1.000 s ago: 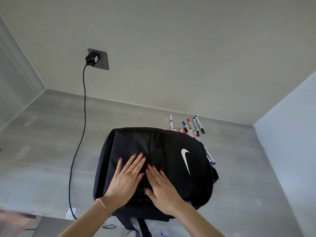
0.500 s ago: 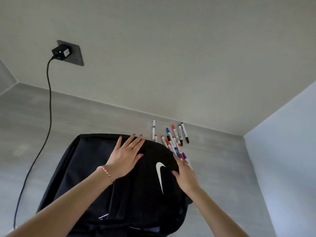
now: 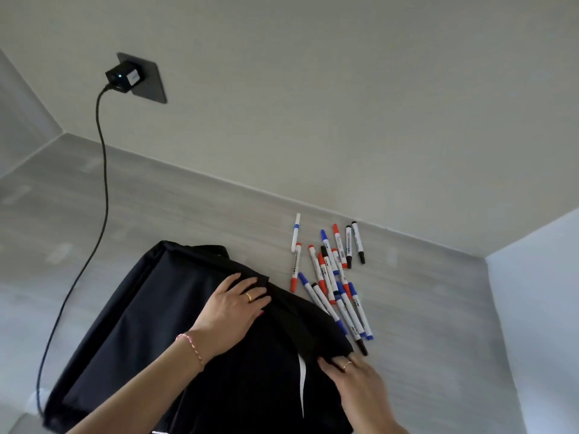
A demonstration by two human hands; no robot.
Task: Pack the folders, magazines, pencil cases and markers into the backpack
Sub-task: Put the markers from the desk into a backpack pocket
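A black backpack (image 3: 150,333) lies flat on the grey floor, its white logo partly showing near my right hand. My left hand (image 3: 233,305) grips the fabric at the backpack's far edge, fingertips curled into a fold. My right hand (image 3: 354,375) holds the bag's right edge, its fingertips tucked under the cloth. Several markers (image 3: 332,277) with red, blue and black caps lie scattered on the floor just right of the bag; a few are partly hidden under its edge.
A black charger (image 3: 122,77) sits in a wall socket (image 3: 150,86), and its cable (image 3: 94,233) runs down the wall and across the floor left of the bag. Walls close the far side and the right.
Both hands left the backpack's front panel and took hold of its far and right edges. The bag shifted left and its edge lifted, uncovering more markers.
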